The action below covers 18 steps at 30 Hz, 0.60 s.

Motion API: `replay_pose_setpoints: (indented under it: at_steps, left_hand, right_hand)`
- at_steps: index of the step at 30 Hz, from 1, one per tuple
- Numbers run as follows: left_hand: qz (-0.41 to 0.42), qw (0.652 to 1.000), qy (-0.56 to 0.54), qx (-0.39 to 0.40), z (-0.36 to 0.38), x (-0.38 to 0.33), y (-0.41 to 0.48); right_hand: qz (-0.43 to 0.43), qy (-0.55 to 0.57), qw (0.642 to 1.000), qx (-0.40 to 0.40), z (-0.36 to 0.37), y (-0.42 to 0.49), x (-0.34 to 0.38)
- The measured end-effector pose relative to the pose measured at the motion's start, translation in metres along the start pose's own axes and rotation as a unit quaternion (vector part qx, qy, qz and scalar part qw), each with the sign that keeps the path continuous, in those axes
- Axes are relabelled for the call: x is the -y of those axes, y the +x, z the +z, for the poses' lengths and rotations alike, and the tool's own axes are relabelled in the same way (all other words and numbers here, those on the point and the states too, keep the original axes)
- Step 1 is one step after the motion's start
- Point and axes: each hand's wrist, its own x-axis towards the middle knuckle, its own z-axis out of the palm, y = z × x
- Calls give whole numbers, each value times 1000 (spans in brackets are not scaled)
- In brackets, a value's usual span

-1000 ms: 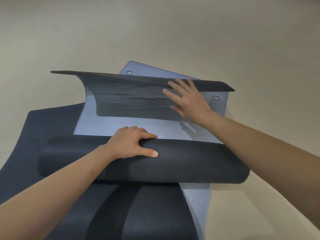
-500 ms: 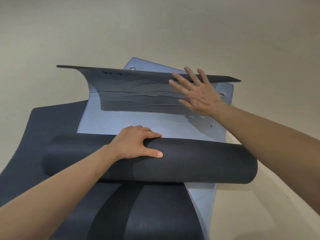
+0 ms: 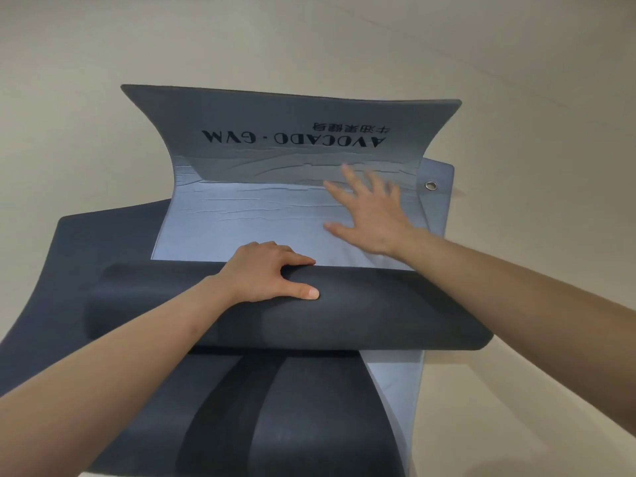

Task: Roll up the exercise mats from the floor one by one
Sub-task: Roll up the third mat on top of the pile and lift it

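Both bare forearms reach forward. The left hand grips the rolled mat, fingers curled over its top and thumb stretched along the near side. The right hand is palm-down with its digits spread straight, slightly blurred.

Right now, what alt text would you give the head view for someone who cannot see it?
A person's left hand grips a dark, half-rolled mat while the right hand spreads open over its pale unrolled part. The mat's far end curls up, showing upside-down print, AVOCADO GYM. Other mats lie beneath, on a beige floor.
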Motion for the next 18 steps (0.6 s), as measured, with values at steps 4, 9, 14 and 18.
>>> replay_pose_setpoints:
  at_steps: [4, 9, 14, 18]
  left_hand:
    - [-39, 999, -4, 25, -10, -3, 8]
    - [-82, 996, -21, 39, -21, -2, 18]
    - [-50, 992, 40, -108, -13, -8, 1]
    - [28, 961, 92, -258, 14, -12, -37]
  right_hand:
    - [-78, 86, 993, 5, 16, -69, 1]
    - [-105, 5, 993, -51, 56, -130, 6]
    - [-110, -40, 993, -21, 65, -121, -3]
    - [-98, 32, 994, 30, 51, -86, -17]
